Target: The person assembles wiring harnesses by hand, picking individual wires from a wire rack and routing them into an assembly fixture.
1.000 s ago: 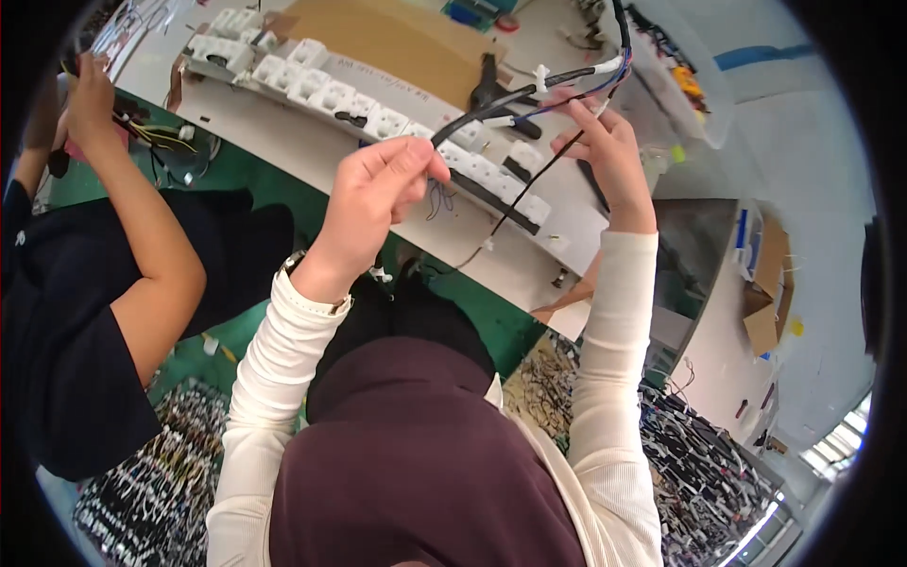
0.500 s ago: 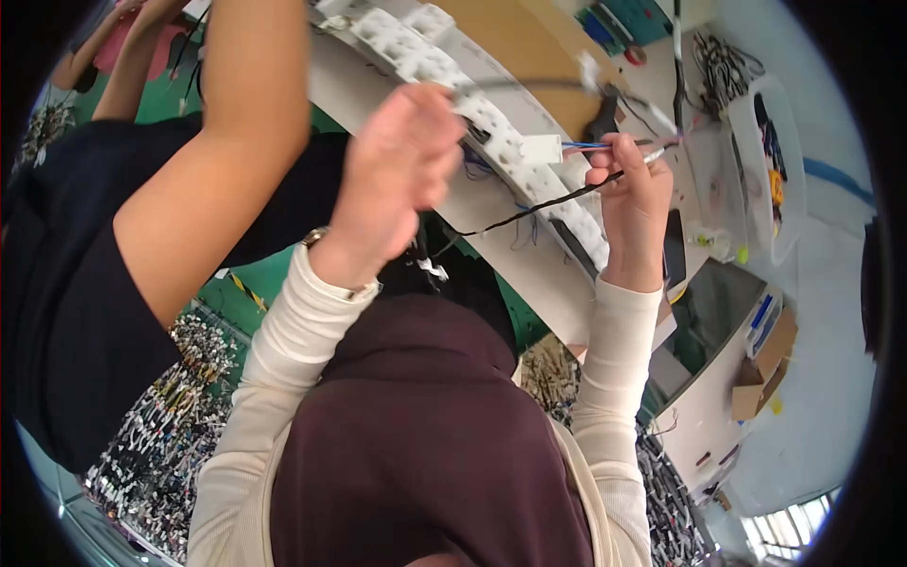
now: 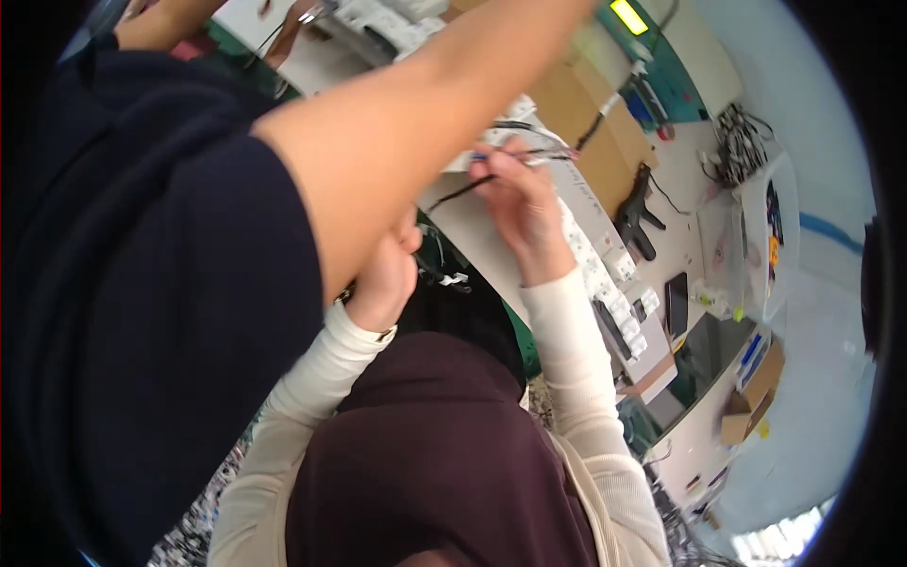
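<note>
My right hand (image 3: 524, 213) is closed on a wire harness, the fingers pinching its thin wires. A black wrapped cable (image 3: 463, 193) trails from the pinch toward the lower left, and another black cable (image 3: 595, 123) of the bundle runs off to the upper right. My left hand (image 3: 383, 283) is lower and to the left, partly behind the bare arm (image 3: 406, 132) of a person beside me. Its fingers are mostly covered, so neither their grip nor anything in them can be made out.
The person's arm crosses in front of me from the left. White connector fixtures (image 3: 605, 265) line the bench. Beyond them lie a brown board (image 3: 586, 99), a black gun-shaped tool (image 3: 640, 222), a phone (image 3: 675, 304), coiled cables (image 3: 737, 142) and a clear bin (image 3: 782, 236). An opened carton (image 3: 751, 402) is at right.
My right hand has moved left with the wire harness. My left hand has dropped lower. The other person's arm has swung across to the right, covering part of my left hand.
</note>
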Tool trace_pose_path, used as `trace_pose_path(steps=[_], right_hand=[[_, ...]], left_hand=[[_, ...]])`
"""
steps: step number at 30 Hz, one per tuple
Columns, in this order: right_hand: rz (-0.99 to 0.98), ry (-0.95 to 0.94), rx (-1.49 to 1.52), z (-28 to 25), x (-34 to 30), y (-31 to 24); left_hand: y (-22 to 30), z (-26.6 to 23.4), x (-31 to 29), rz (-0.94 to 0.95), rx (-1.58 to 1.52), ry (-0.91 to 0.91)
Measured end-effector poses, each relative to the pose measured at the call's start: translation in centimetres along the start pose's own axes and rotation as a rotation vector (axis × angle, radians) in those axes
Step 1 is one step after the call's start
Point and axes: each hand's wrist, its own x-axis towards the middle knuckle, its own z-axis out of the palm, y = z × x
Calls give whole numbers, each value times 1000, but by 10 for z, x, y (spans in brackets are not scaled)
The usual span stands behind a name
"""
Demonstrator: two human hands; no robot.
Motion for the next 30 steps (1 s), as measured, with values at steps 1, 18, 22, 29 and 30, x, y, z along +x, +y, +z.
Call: trace_pose_path(steps=[1,18,22,29,30], right_hand=[[64,21,44,10,6,6],[-568,112,-877,0,61,21],[-964,72,-1452,3,69,32],[-1072,83,-1608,8,59,52],[-1054,107,-1599,10,60,54]], left_hand=[[4,-7,7,-40,-3,54],[49,-40,0,133,116,-337],[47,-69,-5,133,156,-305],[64,-103,-19,150,227,-278],[66,-104,-20,119,215,-317]])
